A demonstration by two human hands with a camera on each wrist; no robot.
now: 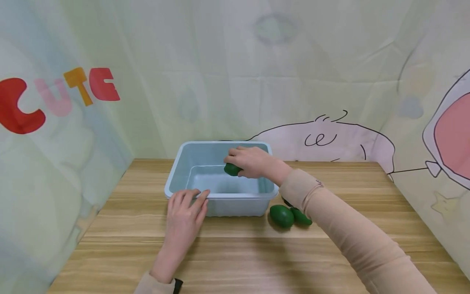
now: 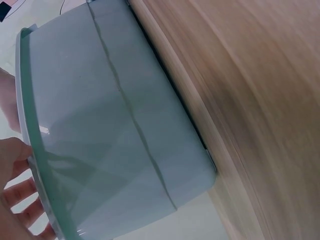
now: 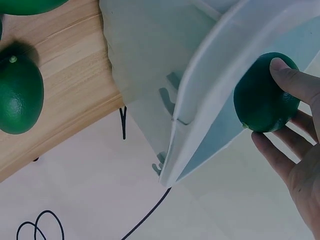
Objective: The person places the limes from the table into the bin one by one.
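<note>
A pale blue plastic basin stands on the wooden table. My left hand holds its near rim at the left corner, fingers over the edge; the left wrist view shows the thumb at the rim. Above the basin's inside, my right hand grips a dark green avocado between thumb and fingers. Right of the basin lie another avocado and a green fruit beside it, partly behind my right sleeve. A dark thing behind them is mostly hidden by the sleeve.
The wooden table reaches to a printed curtain at the back and sides. The right forearm crosses over the table's right part. A black band sits on the left wrist.
</note>
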